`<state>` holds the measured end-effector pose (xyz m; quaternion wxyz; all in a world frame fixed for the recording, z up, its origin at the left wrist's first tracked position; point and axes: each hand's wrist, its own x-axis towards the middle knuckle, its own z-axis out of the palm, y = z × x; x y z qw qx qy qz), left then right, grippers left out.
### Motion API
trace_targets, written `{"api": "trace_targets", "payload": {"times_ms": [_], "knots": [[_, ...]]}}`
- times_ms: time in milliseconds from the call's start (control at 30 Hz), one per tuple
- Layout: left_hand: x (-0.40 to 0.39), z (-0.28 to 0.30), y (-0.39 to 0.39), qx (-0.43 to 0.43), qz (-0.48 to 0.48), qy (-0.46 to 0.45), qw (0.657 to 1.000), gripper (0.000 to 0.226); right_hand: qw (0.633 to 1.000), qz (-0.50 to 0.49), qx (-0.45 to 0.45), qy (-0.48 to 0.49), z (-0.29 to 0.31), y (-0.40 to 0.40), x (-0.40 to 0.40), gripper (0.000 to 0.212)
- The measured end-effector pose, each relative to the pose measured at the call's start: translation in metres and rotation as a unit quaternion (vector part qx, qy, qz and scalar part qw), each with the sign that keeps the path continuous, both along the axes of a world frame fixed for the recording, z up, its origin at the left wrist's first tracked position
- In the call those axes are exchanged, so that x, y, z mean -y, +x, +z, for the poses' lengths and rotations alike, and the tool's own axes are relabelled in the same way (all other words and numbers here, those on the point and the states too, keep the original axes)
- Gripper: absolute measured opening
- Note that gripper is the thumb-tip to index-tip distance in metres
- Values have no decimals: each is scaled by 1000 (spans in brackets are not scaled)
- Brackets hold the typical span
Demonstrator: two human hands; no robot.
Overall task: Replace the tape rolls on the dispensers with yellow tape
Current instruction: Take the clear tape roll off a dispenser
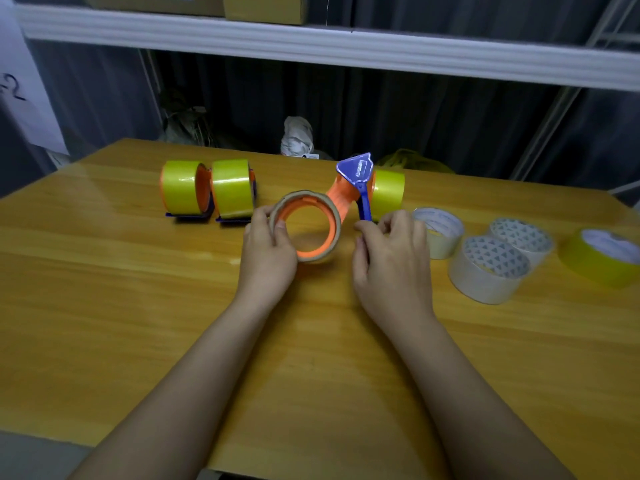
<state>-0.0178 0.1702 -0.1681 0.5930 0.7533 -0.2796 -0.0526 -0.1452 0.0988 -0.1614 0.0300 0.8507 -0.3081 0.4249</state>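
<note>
Your left hand is gripping the nearly spent tan tape roll on the orange-and-blue dispenser, thumb curled over the rim of its orange hub and the other fingers wrapping underneath. Your right hand is pinching the tip of the dispenser's blue handle between thumb and forefinger, the remaining fingers loosely curling. You are holding the dispenser at the middle of the wooden table. Just behind it a yellow tape roll is standing on edge. To the far left, two dispensers loaded with yellow tape are standing side by side, touching. To your right, three whitish tape rolls are lying flat near one another, and another yellow roll is lying at the right edge of the view.
</note>
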Motion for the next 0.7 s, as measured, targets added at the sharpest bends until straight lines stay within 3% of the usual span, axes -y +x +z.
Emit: {"api": "trace_targets", "payload": {"times_ms": [33,167,267,433,567,700], "knots": [[0,1,-1,2,3,-2,1000,27,999,-32,-33,-10,0,0,3,13],[-2,6,-12,22,-9,-10,1000,27,988,-81,-126,29,9,0,-5,49],[-4,5,-17,37,-30,-9,999,29,984,-68,-129,100,9,-3,-7,47],[-3,5,-26,48,-46,4,998,38,986,19,-39,158,7,-1,-13,50],[-3,7,-27,27,-58,11,998,39,956,127,40,263,-2,7,-10,37],[-7,8,-25,41,-67,64,995,41,931,143,98,321,-10,8,-5,30]]}}
